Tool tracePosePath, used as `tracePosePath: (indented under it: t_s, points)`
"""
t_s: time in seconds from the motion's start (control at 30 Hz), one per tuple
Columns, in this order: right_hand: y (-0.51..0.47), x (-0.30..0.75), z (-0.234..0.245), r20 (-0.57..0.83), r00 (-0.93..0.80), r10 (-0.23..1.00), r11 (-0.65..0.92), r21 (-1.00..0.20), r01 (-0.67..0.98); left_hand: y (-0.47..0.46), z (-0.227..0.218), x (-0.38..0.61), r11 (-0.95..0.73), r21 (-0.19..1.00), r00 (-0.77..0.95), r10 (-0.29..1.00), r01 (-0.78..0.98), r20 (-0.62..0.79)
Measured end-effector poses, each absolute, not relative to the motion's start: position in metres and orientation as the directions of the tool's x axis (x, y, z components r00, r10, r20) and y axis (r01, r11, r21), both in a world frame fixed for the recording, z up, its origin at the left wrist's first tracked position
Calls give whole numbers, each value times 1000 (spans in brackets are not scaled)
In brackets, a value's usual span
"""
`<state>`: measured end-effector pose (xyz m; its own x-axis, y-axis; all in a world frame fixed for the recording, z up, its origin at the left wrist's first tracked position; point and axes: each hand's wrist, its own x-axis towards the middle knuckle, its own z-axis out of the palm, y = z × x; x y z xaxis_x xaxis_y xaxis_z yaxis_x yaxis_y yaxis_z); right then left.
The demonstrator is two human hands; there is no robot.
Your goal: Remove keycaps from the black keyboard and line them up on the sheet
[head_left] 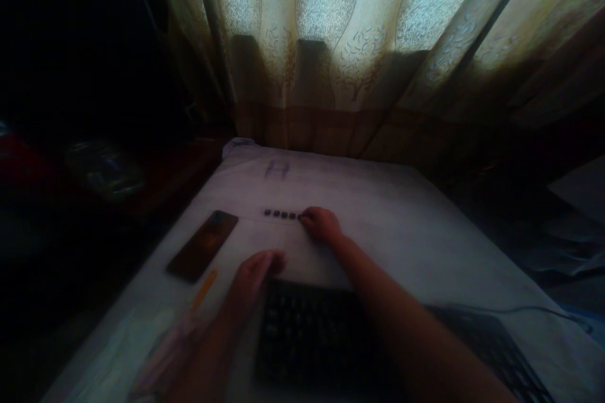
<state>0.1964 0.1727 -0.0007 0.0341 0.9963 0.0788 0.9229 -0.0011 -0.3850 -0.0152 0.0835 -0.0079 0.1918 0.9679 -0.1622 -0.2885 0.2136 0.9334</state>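
Keycaps [282,215], small and dark, lie in a short row on the far middle of the white cloth [416,233]. The long axis of the row runs left to right. The right hand [322,224] is at the right end of this row, and its fingertips seem to pinch or touch the last cap, but in the dim picture I cannot tell if they really close on it. The row lies to the left of this hand. The left hand [255,274] rests nearer, at the far left corner of the keyboard [312,334], fingers loosely curled and holding nothing (it is blurred). It is well apart from the caps, so the right hand is the nearer one. A phone [203,245] lies left of the hands, and an orange pen [204,289] is just near of it.
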Motion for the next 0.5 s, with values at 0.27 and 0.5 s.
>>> tracePosePath:
  t_s: [0.27,0.5]
  points:
    - [172,197,-4,111,52,992,-4,-392,920,85,-14,-17,201,940,208,967,-277,-145]
    - [172,198,-7,117,54,992,-4,-395,919,84,-11,-16,219,934,194,967,-282,-168]
